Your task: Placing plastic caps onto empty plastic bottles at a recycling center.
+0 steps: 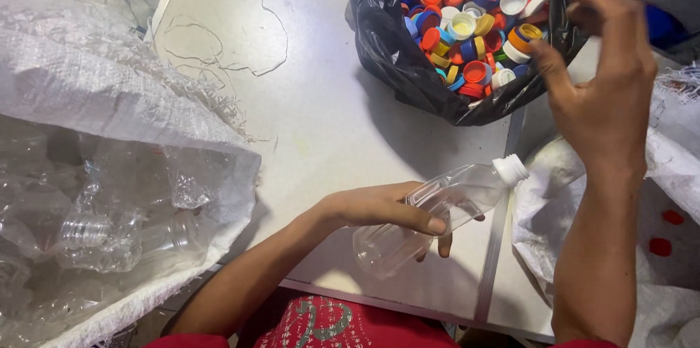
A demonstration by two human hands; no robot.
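A clear bottle (430, 217) is gripped in the left hand (386, 209), fingers wrapped round its body, and is held tilted just above the table (321, 122), its white threaded neck pointed away. Left of the bottle, a woven sack (109, 100) of crushed clear bottles is seen. Beyond the bottle, a black bag (394, 49) of coloured caps (467, 27) is set on the table. Over the bag's right edge the right hand (605, 85) is raised, fingers loosely curled, nothing visibly held.

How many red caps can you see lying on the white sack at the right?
2: one red cap beside the right forearm, another just below it, both on the white sack. More may be hidden behind the arm.
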